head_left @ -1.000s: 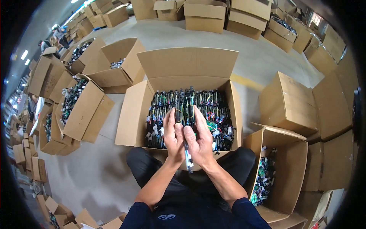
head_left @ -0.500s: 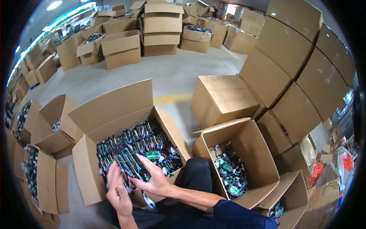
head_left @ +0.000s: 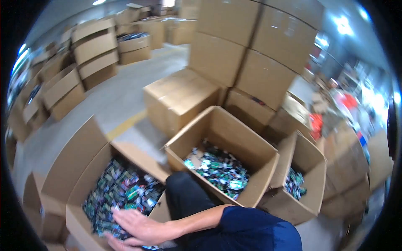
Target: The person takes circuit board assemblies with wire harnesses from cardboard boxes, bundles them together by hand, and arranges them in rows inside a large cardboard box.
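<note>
My right hand (head_left: 142, 226) reaches over the near part of an open carton (head_left: 77, 215) filled with green circuit boards (head_left: 125, 188) and wires. Its fingers are long and blurred, pressed along dark boards that look like a wired bundle, mostly hidden beneath the hand. A white and blue wire end (head_left: 150, 247) hangs below the palm. Of my left hand (head_left: 114, 243), just some blurred fingers show at the lower edge, close to the right thumb; their grip is hidden. To the right, a second carton (head_left: 260, 167) holds loose circuit boards (head_left: 222, 171).
A smaller carton (head_left: 312, 196) with more boards stands farther right. Behind the cartons are a closed box (head_left: 180, 94) and a tall stack of boxes (head_left: 268, 54). My knee (head_left: 184, 192) sits between the two nearest cartons. More open cartons (head_left: 67, 94) line the far left.
The view has swung right, so the cartons appear farther left. My hands sit lower in the picture, the left one mostly cut off. The wired board bundle, plain before, is largely covered.
</note>
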`<state>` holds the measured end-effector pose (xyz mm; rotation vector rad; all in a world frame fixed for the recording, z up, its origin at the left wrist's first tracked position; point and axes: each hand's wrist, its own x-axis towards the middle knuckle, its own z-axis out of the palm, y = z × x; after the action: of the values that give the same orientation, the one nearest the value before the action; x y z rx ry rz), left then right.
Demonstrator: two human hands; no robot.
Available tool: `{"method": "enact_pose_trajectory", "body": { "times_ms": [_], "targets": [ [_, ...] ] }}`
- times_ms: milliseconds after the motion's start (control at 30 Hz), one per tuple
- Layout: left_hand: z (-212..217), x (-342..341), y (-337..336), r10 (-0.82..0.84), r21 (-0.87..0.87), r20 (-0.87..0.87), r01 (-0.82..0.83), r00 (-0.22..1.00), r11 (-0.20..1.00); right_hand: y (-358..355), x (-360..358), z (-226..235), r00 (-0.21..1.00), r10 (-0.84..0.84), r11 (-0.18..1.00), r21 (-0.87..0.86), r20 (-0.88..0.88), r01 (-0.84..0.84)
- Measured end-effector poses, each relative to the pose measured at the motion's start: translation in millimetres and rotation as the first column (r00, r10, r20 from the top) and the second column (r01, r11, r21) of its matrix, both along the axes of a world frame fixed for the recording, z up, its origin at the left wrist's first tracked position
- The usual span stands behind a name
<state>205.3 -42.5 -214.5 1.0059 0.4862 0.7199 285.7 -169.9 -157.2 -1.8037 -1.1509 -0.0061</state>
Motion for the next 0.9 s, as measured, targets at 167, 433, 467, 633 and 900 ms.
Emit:
{"method": "enact_pose_trajectory", "body": {
  "times_ms": [167,433,467,633,900],
  "targets": [
    [29.1,34.8,-7.0,0.001,0.282,-0.079,0.022,0.997,0.959,-15.1,13.4,2.2,0.982,0.037,0.995,-0.085,-0.183,-0.054],
    [50.4,27.1,-12.7,-0.146,-0.314,0.081,0.165,0.986,0.935,13.9,-1.2,-33.5,0.993,-0.114,0.943,0.316,0.022,0.101],
    [44.6,30.7,-12.5,-0.151,-0.189,0.102,0.168,0.983,0.968,13.5,5.0,-36.9,0.989,-0.131,0.936,0.336,0.067,0.101],
    [47.9,33.4,-19.2,-0.106,-0.185,0.064,0.116,0.992,0.976,4.1,-1.7,-39.2,0.998,0.011,0.967,0.254,-0.060,0.005],
    [94.2,61.8,-56.4,-0.214,-0.084,-0.074,0.208,0.974,0.975,19.6,-20.2,-39.7,0.976,0.019,0.977,0.213,-0.218,0.028]
  ]
}}
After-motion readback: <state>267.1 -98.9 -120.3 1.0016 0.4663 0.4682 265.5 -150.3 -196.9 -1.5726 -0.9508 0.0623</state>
